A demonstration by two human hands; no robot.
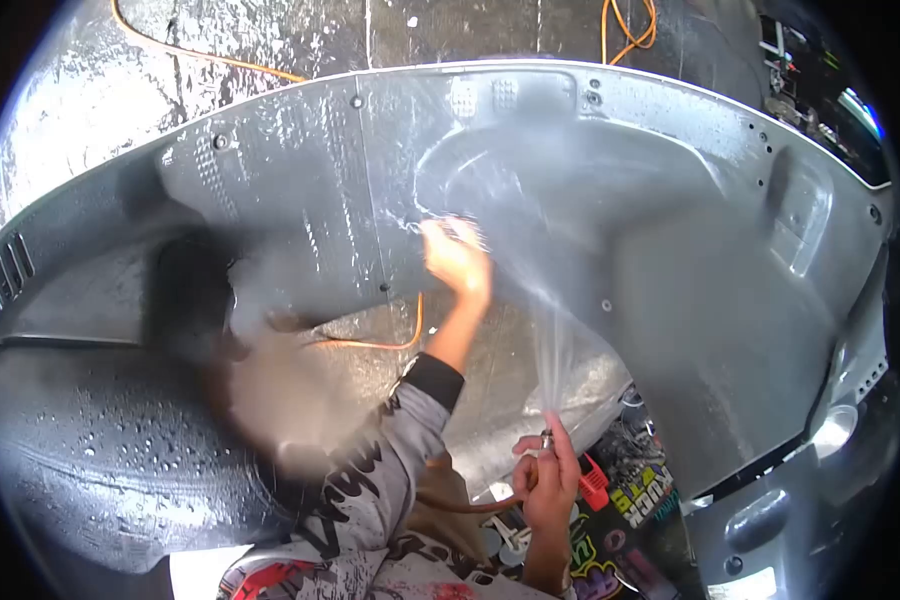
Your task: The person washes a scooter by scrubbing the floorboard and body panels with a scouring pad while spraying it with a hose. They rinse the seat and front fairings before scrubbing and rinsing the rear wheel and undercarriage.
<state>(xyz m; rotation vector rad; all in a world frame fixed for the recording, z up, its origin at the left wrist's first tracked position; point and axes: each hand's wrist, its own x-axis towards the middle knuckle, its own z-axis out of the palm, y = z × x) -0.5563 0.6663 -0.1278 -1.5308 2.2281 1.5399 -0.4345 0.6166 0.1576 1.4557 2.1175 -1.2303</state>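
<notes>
A large, wet grey car bumper (300, 190) curves across most of the view, with streaks of water and suds on its surface. My left hand (457, 258) is against the middle of the bumper, fingers curled and blurred by motion. Whatever lies under those fingers is too smeared to name. Lower down, my right hand (548, 478) grips the end of a brown hose (475, 507). A finger reaches up beside its metal tip (546, 438). From there a fan of water (553, 350) sprays upward onto the bumper, just right of my left hand.
Wet concrete floor (450, 30) lies beyond the bumper, crossed by an orange cord (210, 57). A dark surface with colourful stickers (642, 500) and a red object (592, 483) are beside my right hand. Dark clutter (810, 90) sits at upper right. Parts of the view are blurred.
</notes>
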